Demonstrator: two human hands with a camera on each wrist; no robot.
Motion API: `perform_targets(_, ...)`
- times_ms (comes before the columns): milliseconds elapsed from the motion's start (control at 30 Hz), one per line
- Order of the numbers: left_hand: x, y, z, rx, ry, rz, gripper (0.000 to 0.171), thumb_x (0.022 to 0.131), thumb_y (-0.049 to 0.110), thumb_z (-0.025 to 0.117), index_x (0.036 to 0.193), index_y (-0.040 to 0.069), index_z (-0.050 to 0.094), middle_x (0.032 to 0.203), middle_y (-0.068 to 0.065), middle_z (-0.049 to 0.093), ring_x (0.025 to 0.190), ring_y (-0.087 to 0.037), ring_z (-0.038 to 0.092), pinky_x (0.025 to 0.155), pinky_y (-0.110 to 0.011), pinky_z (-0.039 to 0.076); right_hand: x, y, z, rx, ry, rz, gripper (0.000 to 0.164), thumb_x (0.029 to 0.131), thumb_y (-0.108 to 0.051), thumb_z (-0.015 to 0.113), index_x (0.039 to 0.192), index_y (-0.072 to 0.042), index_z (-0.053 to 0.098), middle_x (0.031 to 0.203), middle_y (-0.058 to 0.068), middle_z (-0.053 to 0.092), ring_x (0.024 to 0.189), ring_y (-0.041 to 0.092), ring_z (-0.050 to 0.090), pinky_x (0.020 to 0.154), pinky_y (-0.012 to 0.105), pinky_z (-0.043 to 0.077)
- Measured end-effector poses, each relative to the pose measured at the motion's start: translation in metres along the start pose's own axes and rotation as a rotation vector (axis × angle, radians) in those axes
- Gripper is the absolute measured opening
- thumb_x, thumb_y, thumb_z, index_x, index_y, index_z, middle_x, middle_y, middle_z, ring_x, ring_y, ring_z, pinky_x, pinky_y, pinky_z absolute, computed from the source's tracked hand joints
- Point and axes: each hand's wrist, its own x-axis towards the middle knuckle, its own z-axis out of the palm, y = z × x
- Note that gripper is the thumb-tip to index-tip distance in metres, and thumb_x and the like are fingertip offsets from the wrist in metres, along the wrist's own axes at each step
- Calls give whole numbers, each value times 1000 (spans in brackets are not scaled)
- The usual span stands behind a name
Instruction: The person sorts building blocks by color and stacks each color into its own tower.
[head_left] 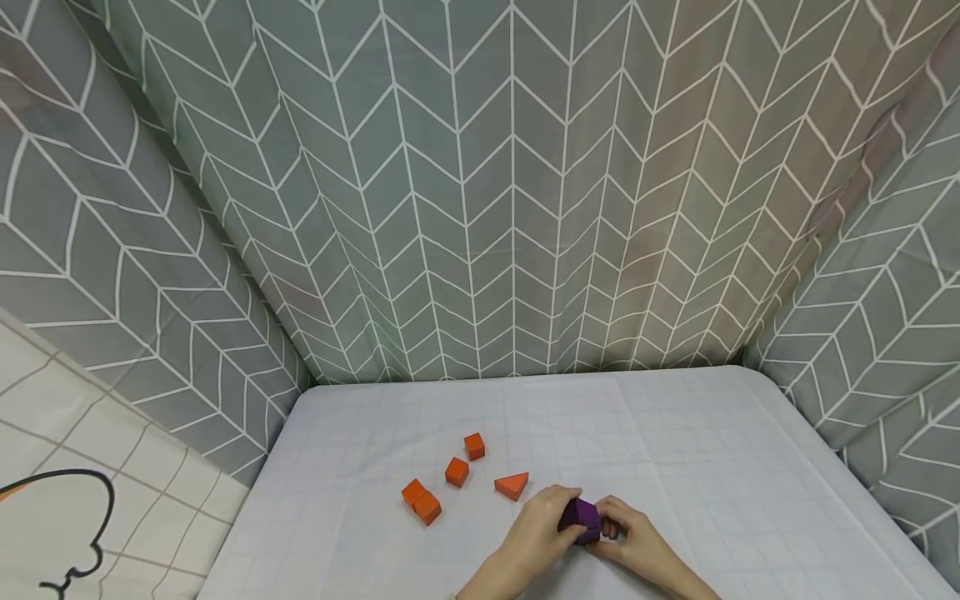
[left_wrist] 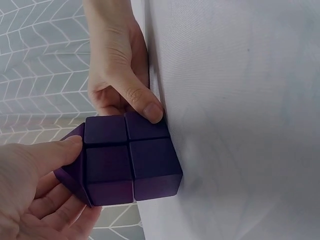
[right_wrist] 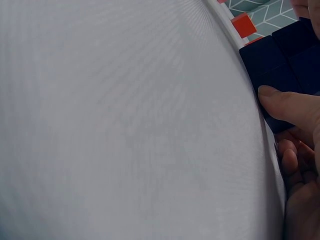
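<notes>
Purple cubes (left_wrist: pixel 155 157) stand in a two-by-two face on the white table, with a purple triangular block (left_wrist: pixel 75 170) against their top side. My left hand (head_left: pixel 534 533) pinches the triangular block between thumb and fingers. From the other side my right hand (head_left: pixel 636 543) grips the cubes low down, its thumb (left_wrist: pixel 150 111) pressed on a bottom cube. In the right wrist view the purple cubes (right_wrist: pixel 280 62) look dark blue, and the right thumb (right_wrist: pixel 285 102) lies on their lower part. The hands partly cover the stack in the head view.
Left of the hands, on the white table (head_left: pixel 337 467), lie an orange triangular block (head_left: pixel 512 485) and several orange cubes (head_left: pixel 457 472), two of them touching. A grey patterned curtain (head_left: pixel 487 208) hangs behind the table and along its sides.
</notes>
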Motion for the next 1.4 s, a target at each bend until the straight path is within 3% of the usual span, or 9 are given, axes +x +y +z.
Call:
perform_targets(633,-2,-2,2,-22,9,-8,39,72,18,73,107,7,59,99,2,61,92,-4,55,75,-15,44,0,-3,0,9,-6,-11,38,61,0,77,92,-16,62,84,-7,52,62,17,46,51,27,39)
perform_targets(967,-3,-2,2,-46,-1,-22,39,73,18,73,108,6,59,100,1,61,92,-4,55,75,-15,44,-8,27,6,-7,-17,8,36,64,-11,77,96,-20,60,85,-8,51,64,13,46,53,23,39)
perform_targets(1133,-2,-3,3,-61,-13,-27,39,74,18,72,109,6,59,100,1,61,93,-4,54,75,-15,44,-9,30,7,-8,-29,20,33,67,-19,76,95,-22,59,85,-9,50,65,10,45,55,20,39)
perform_targets(1400,-2,-3,3,-68,-30,-34,39,75,18,71,110,6,59,101,1,61,93,-3,54,75,-15,45,-9,30,7,-16,-25,41,33,66,-18,76,94,-23,59,84,-10,50,66,10,45,55,21,38)
